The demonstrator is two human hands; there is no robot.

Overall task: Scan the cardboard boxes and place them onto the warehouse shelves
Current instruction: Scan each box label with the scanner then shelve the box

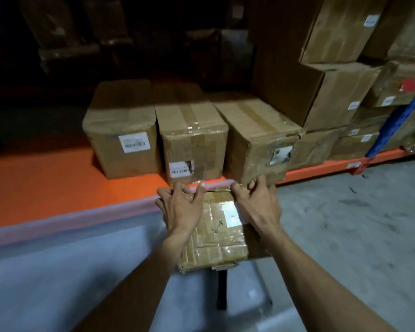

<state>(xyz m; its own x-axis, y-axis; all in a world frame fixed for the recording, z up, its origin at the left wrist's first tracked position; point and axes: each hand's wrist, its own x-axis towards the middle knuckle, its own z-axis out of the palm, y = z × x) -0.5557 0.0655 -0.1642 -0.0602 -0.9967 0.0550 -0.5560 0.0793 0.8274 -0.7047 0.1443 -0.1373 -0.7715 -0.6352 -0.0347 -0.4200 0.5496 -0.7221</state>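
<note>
both bare forearms reach forward and slightly inward, wrists nearly level. the left hand lies palm down with fingers curled over an edge, thumb spread wide. the right hand mirrors it, fingers bent and gripping just beside the left.
</note>
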